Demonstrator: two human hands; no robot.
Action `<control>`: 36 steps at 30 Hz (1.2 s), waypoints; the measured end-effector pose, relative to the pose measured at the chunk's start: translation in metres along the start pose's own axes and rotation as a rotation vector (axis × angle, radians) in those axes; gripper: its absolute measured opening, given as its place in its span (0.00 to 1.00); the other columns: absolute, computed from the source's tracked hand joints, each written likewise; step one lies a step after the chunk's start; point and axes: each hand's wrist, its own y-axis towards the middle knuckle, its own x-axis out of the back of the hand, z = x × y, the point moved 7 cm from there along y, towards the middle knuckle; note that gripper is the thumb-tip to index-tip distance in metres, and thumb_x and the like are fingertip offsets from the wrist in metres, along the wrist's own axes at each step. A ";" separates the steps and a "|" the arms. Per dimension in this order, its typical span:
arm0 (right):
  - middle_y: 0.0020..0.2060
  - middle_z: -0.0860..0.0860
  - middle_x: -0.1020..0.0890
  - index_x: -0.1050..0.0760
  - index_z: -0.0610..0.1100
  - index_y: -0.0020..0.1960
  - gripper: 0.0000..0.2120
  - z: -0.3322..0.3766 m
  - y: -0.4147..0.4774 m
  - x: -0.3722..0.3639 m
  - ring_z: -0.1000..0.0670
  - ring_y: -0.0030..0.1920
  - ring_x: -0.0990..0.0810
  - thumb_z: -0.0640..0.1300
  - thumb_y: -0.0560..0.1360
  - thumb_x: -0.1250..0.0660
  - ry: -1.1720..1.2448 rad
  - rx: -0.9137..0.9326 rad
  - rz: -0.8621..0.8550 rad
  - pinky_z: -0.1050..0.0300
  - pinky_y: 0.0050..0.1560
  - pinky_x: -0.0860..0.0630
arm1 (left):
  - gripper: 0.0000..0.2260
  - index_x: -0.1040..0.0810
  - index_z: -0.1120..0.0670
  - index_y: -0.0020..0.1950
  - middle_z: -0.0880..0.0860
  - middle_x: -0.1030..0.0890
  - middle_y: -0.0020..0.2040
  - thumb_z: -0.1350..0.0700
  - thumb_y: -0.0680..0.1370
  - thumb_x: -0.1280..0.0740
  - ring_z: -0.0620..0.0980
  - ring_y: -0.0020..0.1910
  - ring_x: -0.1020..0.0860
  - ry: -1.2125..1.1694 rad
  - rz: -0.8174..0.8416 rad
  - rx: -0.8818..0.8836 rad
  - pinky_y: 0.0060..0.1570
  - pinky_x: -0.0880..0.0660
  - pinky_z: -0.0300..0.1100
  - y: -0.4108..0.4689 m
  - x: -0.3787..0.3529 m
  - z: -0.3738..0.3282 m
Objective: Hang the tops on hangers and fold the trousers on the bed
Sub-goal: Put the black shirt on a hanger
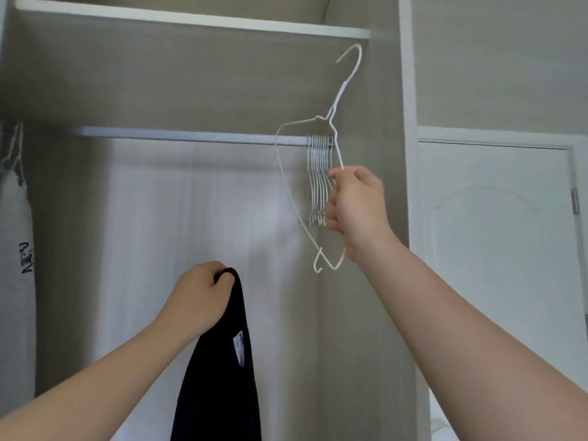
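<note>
My right hand [356,202] grips a white wire hanger [288,186] by one of its arms and holds it tilted in front of the wardrobe rail [191,136], hook pointing up and free of the rail. My left hand [200,297] grips the top edge of a black top [219,383], which hangs down from it with a white label showing. Several more white hangers [319,167] hang bunched at the rail's right end, just behind the held one.
The open wardrobe has a shelf [191,19] above the rail and a pale back panel. A white garment with black lettering [16,237] hangs at the far left. A white door [496,249] stands to the right of the wardrobe.
</note>
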 end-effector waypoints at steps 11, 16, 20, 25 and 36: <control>0.25 0.51 0.38 0.25 0.43 0.48 0.15 0.040 -0.063 0.027 0.53 0.19 0.42 0.52 0.83 0.44 0.004 -0.171 0.162 0.66 0.23 0.44 | 0.12 0.26 0.67 0.43 0.57 0.27 0.33 0.59 0.80 0.41 0.50 0.31 0.31 0.152 -0.059 0.076 0.32 0.35 0.44 -0.099 0.044 -0.059; 0.22 0.53 0.36 0.19 0.41 0.48 0.25 0.072 -0.130 0.116 0.54 0.19 0.38 0.60 0.83 0.45 -0.113 -0.132 0.193 0.64 0.24 0.41 | 0.13 0.29 0.64 0.39 0.53 0.30 0.31 0.58 0.80 0.41 0.51 0.30 0.32 0.187 -0.040 0.147 0.32 0.36 0.44 -0.155 0.040 -0.082; 0.28 0.44 0.37 0.18 0.47 0.38 0.22 0.090 -0.192 0.191 0.49 0.24 0.37 0.55 0.82 0.42 -0.302 -0.050 0.224 0.58 0.29 0.40 | 0.13 0.30 0.62 0.37 0.52 0.31 0.30 0.58 0.80 0.41 0.53 0.31 0.33 0.183 -0.021 0.202 0.33 0.37 0.45 -0.210 0.024 -0.094; 0.25 0.46 0.40 0.21 0.44 0.36 0.17 0.099 -0.282 0.263 0.49 0.25 0.42 0.42 0.80 0.41 -0.300 -0.112 0.355 0.62 0.25 0.43 | 0.14 0.31 0.62 0.36 0.52 0.32 0.30 0.57 0.80 0.40 0.53 0.31 0.33 0.181 0.083 0.297 0.33 0.37 0.44 -0.277 -0.002 -0.097; 0.24 0.45 0.40 0.23 0.47 0.34 0.18 0.062 -0.469 0.365 0.48 0.26 0.42 0.40 0.81 0.41 -0.449 -0.419 0.417 0.57 0.29 0.43 | 0.12 0.32 0.59 0.35 0.54 0.36 0.31 0.58 0.78 0.39 0.50 0.30 0.37 0.067 0.306 0.416 0.36 0.39 0.43 -0.416 -0.054 -0.110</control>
